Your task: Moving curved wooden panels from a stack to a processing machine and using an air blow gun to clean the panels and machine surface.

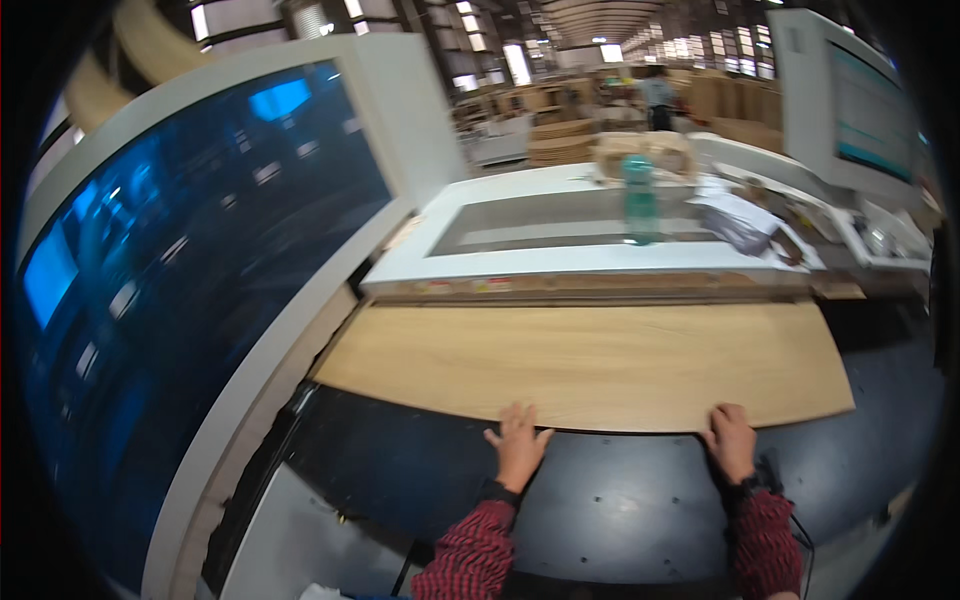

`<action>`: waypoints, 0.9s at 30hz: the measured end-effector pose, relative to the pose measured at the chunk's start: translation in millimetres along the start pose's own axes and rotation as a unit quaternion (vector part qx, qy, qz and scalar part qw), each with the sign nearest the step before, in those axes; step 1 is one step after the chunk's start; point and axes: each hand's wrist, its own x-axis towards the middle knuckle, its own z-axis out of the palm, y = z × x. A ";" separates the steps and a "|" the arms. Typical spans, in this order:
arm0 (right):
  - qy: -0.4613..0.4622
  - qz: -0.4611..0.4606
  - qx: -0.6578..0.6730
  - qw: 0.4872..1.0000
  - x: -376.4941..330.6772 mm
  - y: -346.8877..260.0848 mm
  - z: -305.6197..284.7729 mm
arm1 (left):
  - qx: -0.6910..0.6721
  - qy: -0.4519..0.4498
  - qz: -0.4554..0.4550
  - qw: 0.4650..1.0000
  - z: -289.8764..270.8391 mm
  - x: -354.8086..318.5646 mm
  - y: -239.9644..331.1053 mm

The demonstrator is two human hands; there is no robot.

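Two hands at the near edge of a wide wooden panel on a black table.
The panel lies flat, its far edge close to the white machine housing; the left hand has its fingers spread over the near edge, and the right hand, farther right, curls its fingers there, though whether it pinches the panel I cannot tell. The board looks stiff and fairly heavy for its breadth, probably smooth enough to slide, its corners likeliest to chip; the near edge, with hands well apart, seems the best hold.
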 end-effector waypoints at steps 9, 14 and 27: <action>-0.176 -0.175 0.269 0.931 -175.0 -46.4 -39.3 | -0.350 -0.090 0.127 0.924 -85.7 -127.0 188.6; -0.315 -0.131 0.186 0.922 -263.1 -14.5 -135.3 | -0.491 -0.385 0.445 0.642 -70.7 -271.1 400.4; -0.200 0.245 0.159 0.935 -445.1 168.1 -287.2 | -0.381 -0.754 0.535 -0.030 -63.2 -610.2 629.0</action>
